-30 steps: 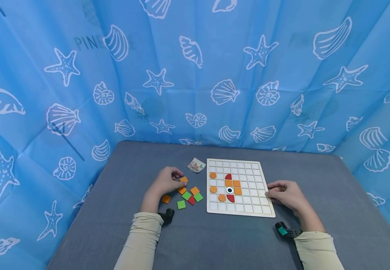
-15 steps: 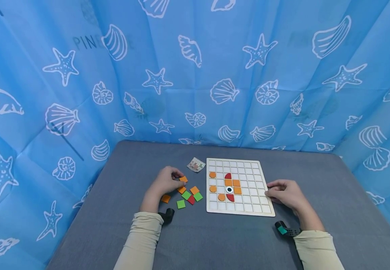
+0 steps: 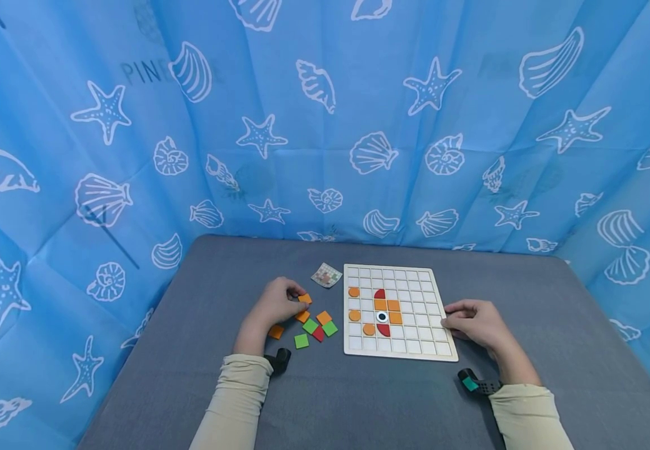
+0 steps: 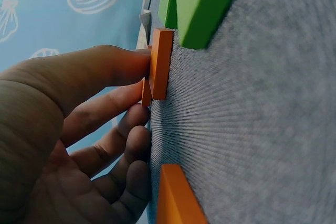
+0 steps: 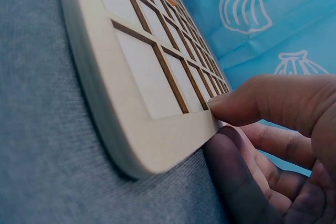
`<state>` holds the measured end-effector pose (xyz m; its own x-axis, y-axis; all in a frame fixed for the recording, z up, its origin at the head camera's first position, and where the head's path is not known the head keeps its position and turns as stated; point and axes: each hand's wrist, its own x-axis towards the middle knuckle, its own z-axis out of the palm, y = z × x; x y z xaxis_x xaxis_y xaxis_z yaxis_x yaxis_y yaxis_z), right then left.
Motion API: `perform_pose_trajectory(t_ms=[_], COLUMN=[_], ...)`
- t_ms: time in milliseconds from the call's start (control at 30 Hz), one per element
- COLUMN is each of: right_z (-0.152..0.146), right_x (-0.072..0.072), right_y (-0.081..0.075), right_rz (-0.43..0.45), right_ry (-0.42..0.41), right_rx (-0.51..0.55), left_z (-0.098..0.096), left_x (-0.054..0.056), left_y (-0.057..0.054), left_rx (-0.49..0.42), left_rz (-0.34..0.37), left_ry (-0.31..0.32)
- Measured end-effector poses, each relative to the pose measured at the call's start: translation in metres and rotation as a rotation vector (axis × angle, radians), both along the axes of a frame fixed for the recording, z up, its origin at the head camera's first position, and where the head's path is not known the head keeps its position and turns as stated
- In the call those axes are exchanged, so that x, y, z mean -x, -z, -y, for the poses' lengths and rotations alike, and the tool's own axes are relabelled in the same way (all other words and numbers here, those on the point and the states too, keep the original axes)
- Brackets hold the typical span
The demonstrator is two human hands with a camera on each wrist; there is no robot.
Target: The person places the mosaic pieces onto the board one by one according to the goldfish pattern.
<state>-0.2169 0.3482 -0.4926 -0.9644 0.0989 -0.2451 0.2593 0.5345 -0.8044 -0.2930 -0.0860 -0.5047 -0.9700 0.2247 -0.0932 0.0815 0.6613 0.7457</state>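
1. While the left hand [image 3: 276,304] was at the loose pieces beside the white board [image 3: 419,309], its thumb and pointing finger were close together and seemed to pinch an orange square [image 3: 305,299]. The other fingers were bent and held nothing that I could see.
2. The orange square was at the far end of the loose pieces, near the little card [image 3: 327,275]. A second orange square [image 3: 302,317] was just beside the thumb, with green squares [image 3: 301,341] and a red piece [image 3: 318,335] close by.
3. The right hand [image 3: 478,322] held the board's right rim, thumb on top and a finger under it, open only about as wide as the board was thick.
4. The orange square looked light, hard and smooth, so it might slip, but it probably would not break. Two opposite edges looked like the best place to hold it.
5. The board looked thin, stiff and light too. Its rim seemed a good spot, because fingers there covered no pieces.
6. From the left wrist, the second orange square hid the thumb's tip, so the pinch was hard to check. The board hid some right fingertips, and I could not tell if its edge was lifted. The card's picture was too small to read.
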Motion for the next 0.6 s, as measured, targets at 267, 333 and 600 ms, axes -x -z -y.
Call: perform_pose_trajectory(t_ms=[267,333,600], right_z=[-0.0010,-0.0004,0.0007], right_x=[-0.0005,-0.0007,-0.0006], right_y=[0.0037,0.0031,-0.0001], right_rz=[-0.010,-0.006,-0.011], right_ry=[-0.010,-0.003,0.000], right_rx=[0.001,0.002,-0.012], left_z=[-0.0005,-0.0005,0.0002], left_x=[-0.0016,-0.0017,-0.0004], left_y=[-0.0018,-0.0018,-0.0017], left_rx=[0.002,0.002,-0.008], left_rz=[0.003,-0.001,-0.008], left_ry=[-0.009,-0.011,-0.006])
